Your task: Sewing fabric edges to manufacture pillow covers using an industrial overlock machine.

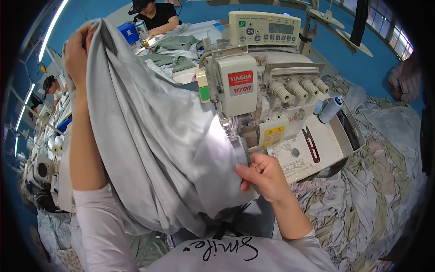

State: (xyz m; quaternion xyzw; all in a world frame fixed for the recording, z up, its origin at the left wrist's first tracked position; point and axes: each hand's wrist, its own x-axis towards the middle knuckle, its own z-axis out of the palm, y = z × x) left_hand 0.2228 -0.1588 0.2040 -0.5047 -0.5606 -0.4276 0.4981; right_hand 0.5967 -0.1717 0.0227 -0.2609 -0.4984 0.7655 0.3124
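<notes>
A large piece of light grey fabric (pixel 149 122) hangs in folds from my raised left hand (pixel 78 56), which grips its upper edge at the far left. The cloth stretches across to the overlock sewing machine (pixel 238 86), where a lit part of it lies by the needle area. Just below the presser foot, my right hand (pixel 265 176) pinches the fabric's edge at a narrow grey band (pixel 240 152) between thumb and fingers. The lower folds of the cloth drape toward my lap.
Red-handled thread snips (pixel 311 146) lie on the machine's white bed, near a blue thread cone (pixel 331 110). Heaped grey and olive fabric (pixel 358 199) fills the right side. A co-worker in black (pixel 158 19) sits beyond a table with green cloth (pixel 176 50). Another person (pixel 52 87) works far left.
</notes>
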